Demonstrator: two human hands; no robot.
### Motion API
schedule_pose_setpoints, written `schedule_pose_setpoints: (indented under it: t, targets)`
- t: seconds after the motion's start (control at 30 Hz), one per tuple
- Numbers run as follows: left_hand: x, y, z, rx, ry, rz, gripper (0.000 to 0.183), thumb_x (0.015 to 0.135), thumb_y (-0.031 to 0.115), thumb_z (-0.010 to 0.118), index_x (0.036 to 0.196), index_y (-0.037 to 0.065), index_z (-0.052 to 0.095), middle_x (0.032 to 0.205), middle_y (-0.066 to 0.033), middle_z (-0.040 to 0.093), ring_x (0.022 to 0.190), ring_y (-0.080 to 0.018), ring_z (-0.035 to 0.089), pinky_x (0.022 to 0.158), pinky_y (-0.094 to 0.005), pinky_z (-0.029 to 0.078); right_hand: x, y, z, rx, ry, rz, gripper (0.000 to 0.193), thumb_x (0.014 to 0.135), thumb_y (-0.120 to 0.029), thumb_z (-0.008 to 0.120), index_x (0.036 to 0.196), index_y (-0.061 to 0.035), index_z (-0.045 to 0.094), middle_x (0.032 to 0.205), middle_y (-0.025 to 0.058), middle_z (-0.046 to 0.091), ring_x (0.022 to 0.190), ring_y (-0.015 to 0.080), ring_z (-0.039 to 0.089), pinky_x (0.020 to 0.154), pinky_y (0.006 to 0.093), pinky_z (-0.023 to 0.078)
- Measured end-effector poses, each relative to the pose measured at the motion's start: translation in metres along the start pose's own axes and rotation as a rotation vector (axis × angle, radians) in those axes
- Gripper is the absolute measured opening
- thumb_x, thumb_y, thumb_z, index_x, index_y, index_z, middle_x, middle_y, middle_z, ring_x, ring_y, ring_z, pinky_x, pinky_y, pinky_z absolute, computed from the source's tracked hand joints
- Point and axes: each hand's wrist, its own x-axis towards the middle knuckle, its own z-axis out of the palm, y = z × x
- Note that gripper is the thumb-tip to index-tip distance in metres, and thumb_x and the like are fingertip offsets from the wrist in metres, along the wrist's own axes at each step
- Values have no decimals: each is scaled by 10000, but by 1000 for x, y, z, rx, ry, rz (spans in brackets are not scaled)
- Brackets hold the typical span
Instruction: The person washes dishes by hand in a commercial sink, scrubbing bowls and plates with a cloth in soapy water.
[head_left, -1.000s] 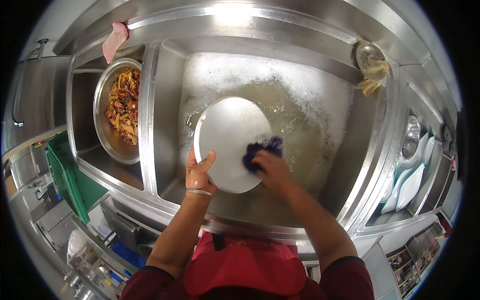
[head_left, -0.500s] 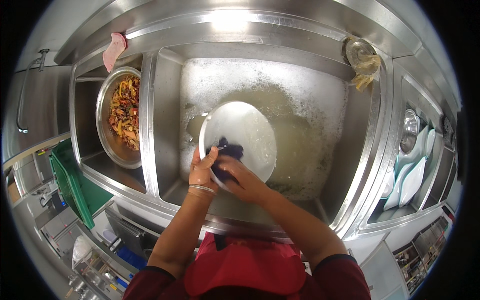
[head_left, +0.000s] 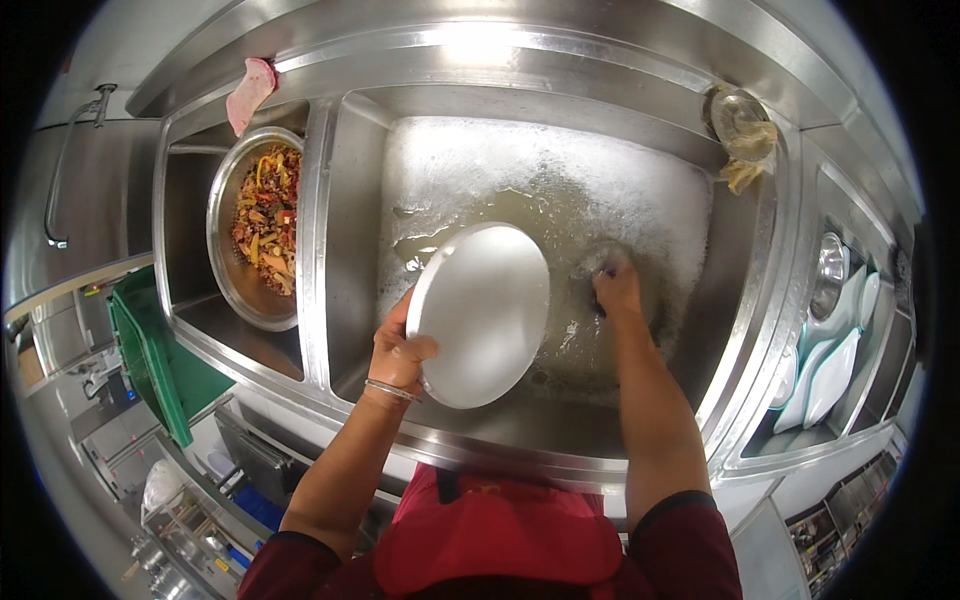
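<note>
My left hand [head_left: 402,350] grips the near left rim of a round white plate [head_left: 485,315], thumb on the upper face and fingers behind it. The plate is tilted above the murky, foamy water of a large steel sink [head_left: 352,250]. To the right of it, my right hand [head_left: 618,288] reaches down into the water. A bit of dark cloth [head_left: 602,278] shows at its curled fingers, which are partly hidden by water.
A steel bowl of food scraps [head_left: 217,230] stands in the left basin. A pink cloth [head_left: 250,95] lies on the back ledge. A strainer [head_left: 738,112] with a yellowish rag [head_left: 750,165] sits in the back right corner. White dishes [head_left: 830,378] fill the right basin.
My right hand has left the plate with the dark cloth and moved right, down into the water. My left hand has tilted the plate.
</note>
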Motion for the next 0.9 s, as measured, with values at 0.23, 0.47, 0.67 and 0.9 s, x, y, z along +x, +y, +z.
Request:
schedule_pose_setpoints:
  t: [0.23,0.47,0.67,0.9]
  targets:
    - [11,-3,16,74,-149,-84,733,554,-108,440,1272,25,487,1064,-53,593,935,-142,567,811,-231,443,-98,-114,-19,332,-282,-689,332,713,-8,633,1021,-103,551,1009,56,565,902,156,561,784,266,459]
    - [22,21,19,57,-303,-211,638,557,-115,464,1173,21,557,945,-8,591,787,-100,547,681,-202,427,-95,-162,-30,-439,-284,-1425,518,586,-175,787,1066,-276,619,1134,-9,544,992,238,530,937,407,377]
    - [19,25,18,82,-287,-62,697,540,-81,455,1228,4,524,996,-44,596,854,-134,556,763,-231,436,-38,-147,-4,-397,-494,-854,376,678,-436,734,917,-169,619,796,53,635,791,251,624,710,359,497]
    - [9,36,37,-181,-97,118,751,466,-46,439,1213,-12,510,975,-59,594,864,-173,560,769,-238,438,-58,-20,30,773,-30,132,574,707,-320,757,1073,78,563,961,157,620,800,249,630,724,364,539]
